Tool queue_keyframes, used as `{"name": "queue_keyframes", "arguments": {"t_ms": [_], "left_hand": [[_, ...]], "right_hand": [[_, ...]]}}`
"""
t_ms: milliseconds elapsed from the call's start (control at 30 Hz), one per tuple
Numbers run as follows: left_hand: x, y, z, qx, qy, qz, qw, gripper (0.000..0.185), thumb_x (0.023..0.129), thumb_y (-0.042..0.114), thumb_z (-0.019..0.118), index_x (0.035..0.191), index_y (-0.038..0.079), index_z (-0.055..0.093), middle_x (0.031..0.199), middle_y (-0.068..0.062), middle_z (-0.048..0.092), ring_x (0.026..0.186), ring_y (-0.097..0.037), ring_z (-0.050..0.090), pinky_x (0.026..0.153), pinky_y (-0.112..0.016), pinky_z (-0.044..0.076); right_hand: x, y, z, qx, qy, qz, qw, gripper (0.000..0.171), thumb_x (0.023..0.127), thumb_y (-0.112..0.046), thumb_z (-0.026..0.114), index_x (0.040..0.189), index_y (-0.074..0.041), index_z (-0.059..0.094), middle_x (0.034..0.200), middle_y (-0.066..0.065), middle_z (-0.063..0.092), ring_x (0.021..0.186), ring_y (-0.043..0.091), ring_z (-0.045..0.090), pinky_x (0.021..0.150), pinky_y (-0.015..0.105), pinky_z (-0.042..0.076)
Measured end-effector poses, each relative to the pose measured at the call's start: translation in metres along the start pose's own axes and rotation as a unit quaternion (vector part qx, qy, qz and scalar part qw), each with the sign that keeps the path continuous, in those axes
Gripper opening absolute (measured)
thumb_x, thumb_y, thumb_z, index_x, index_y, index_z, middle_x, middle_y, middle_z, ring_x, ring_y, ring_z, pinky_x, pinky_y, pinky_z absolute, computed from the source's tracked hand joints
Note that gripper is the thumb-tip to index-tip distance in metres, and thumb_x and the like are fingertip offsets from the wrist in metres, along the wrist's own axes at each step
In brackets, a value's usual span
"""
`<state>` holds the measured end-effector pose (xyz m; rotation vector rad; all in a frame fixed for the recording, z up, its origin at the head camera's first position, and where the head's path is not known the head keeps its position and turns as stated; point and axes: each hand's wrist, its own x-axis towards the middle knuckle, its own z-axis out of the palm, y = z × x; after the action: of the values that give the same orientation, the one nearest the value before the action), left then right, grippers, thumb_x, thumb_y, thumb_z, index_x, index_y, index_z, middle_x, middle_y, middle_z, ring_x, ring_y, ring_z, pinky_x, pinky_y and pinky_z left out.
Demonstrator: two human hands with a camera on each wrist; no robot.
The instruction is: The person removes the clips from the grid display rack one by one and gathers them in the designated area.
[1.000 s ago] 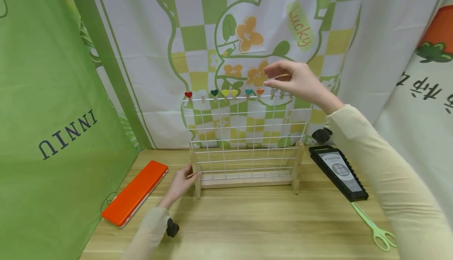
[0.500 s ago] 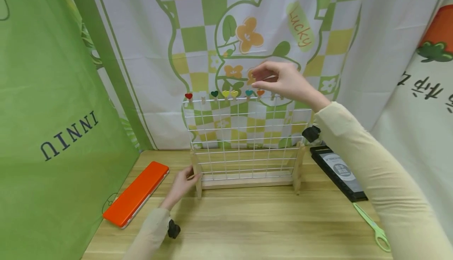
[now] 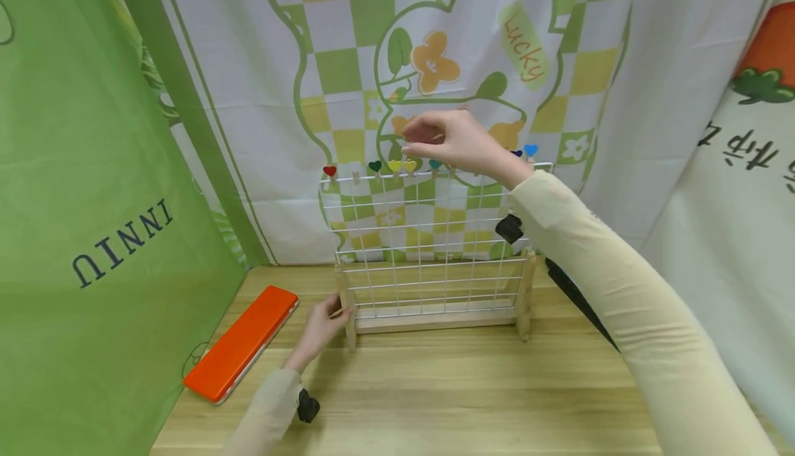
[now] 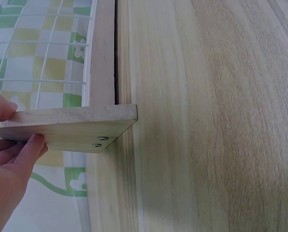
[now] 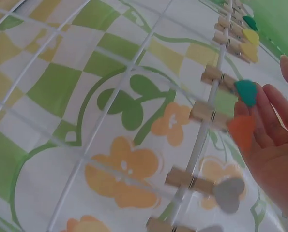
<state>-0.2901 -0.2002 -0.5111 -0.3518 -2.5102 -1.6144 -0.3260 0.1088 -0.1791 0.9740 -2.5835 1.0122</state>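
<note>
Your left hand (image 3: pixel 323 323) grips the near-left wooden foot (image 4: pixel 66 126) of the upright wire rack (image 3: pixel 428 249), a light frame that tips easily; your right hand (image 3: pixel 456 144), fingers pinched together, hovers over small, light heart clips (image 3: pixel 402 165) on its top wire: take each by its wooden legs.

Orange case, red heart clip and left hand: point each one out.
orange case (image 3: pixel 241 343), head view, middle of its lid.
red heart clip (image 3: pixel 330 171), head view, on the heart.
left hand (image 3: pixel 321 324), head view, back of the hand gripping the rack's wooden foot.
</note>
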Motion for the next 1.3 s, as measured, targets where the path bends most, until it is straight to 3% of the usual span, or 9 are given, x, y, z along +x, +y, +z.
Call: {"name": "queue_keyframes", "arguments": {"t_ms": [400,733,1033,1300], "left_hand": [[-0.002,0.000,0.001,-0.007,0.002,0.011,0.9999,0.043,0.092,-0.002,0.065,0.133,-0.012,0.055,0.124,-0.033,0.064,0.120,-0.045,0.061,0.097,-0.047,0.057],[-0.002,0.000,0.002,-0.018,0.004,-0.005,0.9998,0.048,0.091,-0.004,0.065,0.136,-0.014,0.051,0.127,-0.035,0.061,0.122,-0.046,0.059,0.098,-0.045,0.056],[-0.003,-0.001,0.001,-0.007,0.005,0.011,0.9999,0.044,0.090,-0.005,0.065,0.132,-0.014,0.054,0.124,-0.035,0.063,0.119,-0.047,0.061,0.096,-0.046,0.057],[-0.001,-0.002,0.001,-0.017,0.006,0.002,0.9998,0.045,0.090,-0.005,0.065,0.133,-0.014,0.053,0.125,-0.035,0.062,0.120,-0.047,0.061,0.097,-0.045,0.057]], "right_hand": [[0.026,-0.022,0.032,0.003,-0.017,-0.034,0.999,0.027,0.094,-0.025,0.069,0.115,-0.007,0.070,0.112,0.008,0.074,0.101,0.017,0.071,0.093,0.029,0.059],[0.041,-0.036,0.052,-0.023,-0.025,-0.059,0.998,0.028,0.094,-0.025,0.068,0.115,-0.007,0.070,0.110,0.008,0.075,0.098,0.017,0.071,0.090,0.027,0.060],[0.054,-0.047,0.064,-0.042,-0.046,-0.073,0.995,0.024,0.097,-0.023,0.064,0.112,-0.007,0.073,0.107,0.006,0.076,0.096,0.015,0.071,0.090,0.026,0.059],[0.060,-0.051,0.076,-0.025,-0.063,-0.086,0.994,0.018,0.096,-0.020,0.065,0.100,-0.007,0.077,0.095,0.007,0.078,0.077,0.012,0.070,0.068,0.022,0.058]]}}
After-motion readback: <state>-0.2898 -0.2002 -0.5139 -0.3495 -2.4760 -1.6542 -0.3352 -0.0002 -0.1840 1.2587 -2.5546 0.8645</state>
